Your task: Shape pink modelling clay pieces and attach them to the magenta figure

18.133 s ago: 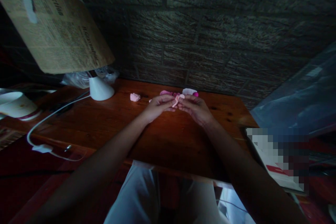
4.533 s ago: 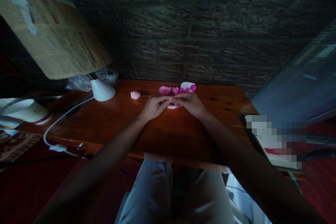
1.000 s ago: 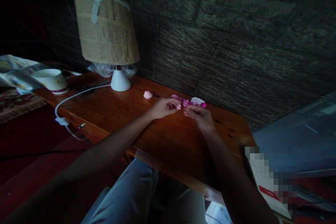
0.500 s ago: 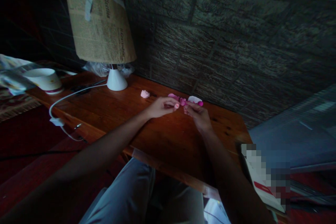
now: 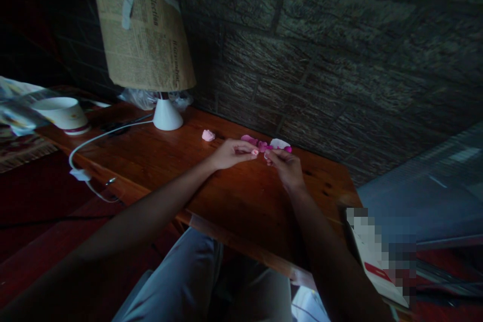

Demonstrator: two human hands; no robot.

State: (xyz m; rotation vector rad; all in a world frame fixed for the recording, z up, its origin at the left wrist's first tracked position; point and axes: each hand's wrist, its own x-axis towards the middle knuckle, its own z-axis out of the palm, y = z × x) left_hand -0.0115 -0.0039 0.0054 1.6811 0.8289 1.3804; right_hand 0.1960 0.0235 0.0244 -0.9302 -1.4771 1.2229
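My left hand (image 5: 233, 154) is closed in a pinch on a small pale pink lump (image 5: 255, 153), which looks like soft clay, at its fingertips. Just to the right, my right hand (image 5: 286, 162) has thumb and fingers pressed together, with a tiny pale bit (image 5: 266, 156) showing at the tips. Its kind is too small to make out. A narrow gap separates the two hands. Behind them lie pink petal-like pieces (image 5: 249, 139), a white rounded piece (image 5: 279, 144) and a magenta piece (image 5: 288, 149), partly hidden by my fingers. Left of the hands sits a larger pink lump (image 5: 208, 135).
A lamp (image 5: 168, 114) with a newsprint shade stands at the back left of the wooden table (image 5: 234, 206). Its white cord (image 5: 113, 132) runs over the front edge. A paper cup (image 5: 66, 114) is at far left. A stone wall (image 5: 320, 60) rises behind.
My right fingertips have shifted slightly and pinch closer together, with a pale bit now showing at them. The left hand stays almost still with the pink lump.
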